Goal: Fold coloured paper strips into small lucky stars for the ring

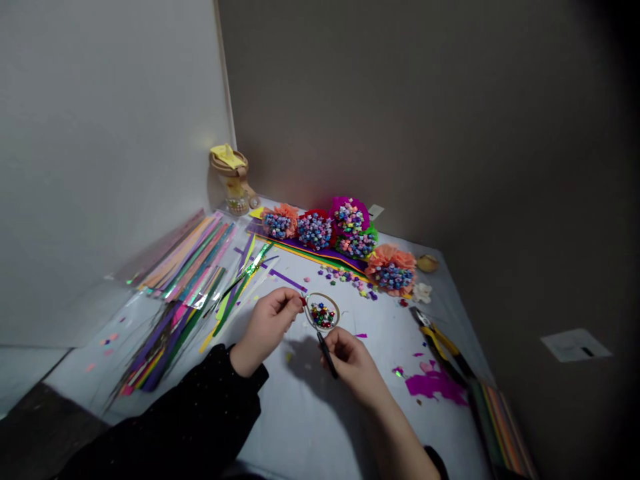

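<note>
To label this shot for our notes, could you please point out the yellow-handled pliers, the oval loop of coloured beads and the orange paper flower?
Yellow-handled pliers (436,340): head view, on the yellow handle.
Oval loop of coloured beads (323,315): head view, on the beads inside.
Orange paper flower (391,256): head view, on the upper petals.

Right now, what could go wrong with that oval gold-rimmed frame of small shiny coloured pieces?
The oval gold-rimmed frame is held between the left hand and right hand, so a slip might spill its pieces. The slender black tool in the right hand could knock it. Spilled pieces could vanish among the loose paper stars nearby.
</note>
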`<state>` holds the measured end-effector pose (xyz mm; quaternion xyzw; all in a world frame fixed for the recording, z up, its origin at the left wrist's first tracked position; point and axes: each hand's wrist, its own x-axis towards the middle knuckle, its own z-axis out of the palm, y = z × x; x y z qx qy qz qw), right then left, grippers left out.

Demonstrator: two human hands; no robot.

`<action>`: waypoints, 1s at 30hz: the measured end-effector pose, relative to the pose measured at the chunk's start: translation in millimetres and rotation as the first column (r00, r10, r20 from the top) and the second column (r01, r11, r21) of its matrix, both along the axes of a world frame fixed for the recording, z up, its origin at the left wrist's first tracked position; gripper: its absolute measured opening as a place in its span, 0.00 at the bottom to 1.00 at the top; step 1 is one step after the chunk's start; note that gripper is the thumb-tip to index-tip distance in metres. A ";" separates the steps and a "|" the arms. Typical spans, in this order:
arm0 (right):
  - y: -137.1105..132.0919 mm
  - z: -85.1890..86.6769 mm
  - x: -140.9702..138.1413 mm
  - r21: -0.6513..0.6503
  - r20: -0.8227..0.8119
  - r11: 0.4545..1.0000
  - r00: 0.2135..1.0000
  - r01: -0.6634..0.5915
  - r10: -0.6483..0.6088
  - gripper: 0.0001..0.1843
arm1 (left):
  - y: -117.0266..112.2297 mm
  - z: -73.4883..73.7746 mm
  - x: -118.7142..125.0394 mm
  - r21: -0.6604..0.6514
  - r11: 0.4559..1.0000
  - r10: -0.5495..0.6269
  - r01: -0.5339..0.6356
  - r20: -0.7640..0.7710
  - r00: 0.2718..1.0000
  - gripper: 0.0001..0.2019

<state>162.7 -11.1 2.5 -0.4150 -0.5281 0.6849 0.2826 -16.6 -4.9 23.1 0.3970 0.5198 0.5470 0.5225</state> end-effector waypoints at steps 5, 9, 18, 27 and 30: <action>13.6 -8.5 17.8 0.312 0.278 0.931 0.919 0.190 -0.280 0.15 | 3.1 -4.4 4.4 -0.028 0.999 0.029 -0.026 0.093 0.995 0.12; 28.5 -11.0 47.2 0.613 0.578 0.772 0.570 0.169 -0.584 0.09 | 2.7 -2.7 14.0 -0.136 0.989 -0.016 0.054 0.265 0.964 0.12; 10.0 4.5 15.6 0.380 0.045 0.901 0.969 0.208 -0.243 0.12 | -8.0 -15.1 29.0 -0.242 0.831 -0.309 0.502 0.550 0.776 0.13; 8.8 -6.4 3.9 0.193 -0.224 0.944 0.949 0.266 -0.222 0.10 | -11.5 -13.6 35.1 -0.274 0.808 -0.343 0.521 0.501 0.795 0.15; 9.0 -4.0 2.6 0.143 -0.272 0.937 0.923 0.318 -0.271 0.09 | -13.1 -18.3 39.6 -0.253 0.844 -0.371 0.473 0.362 0.855 0.16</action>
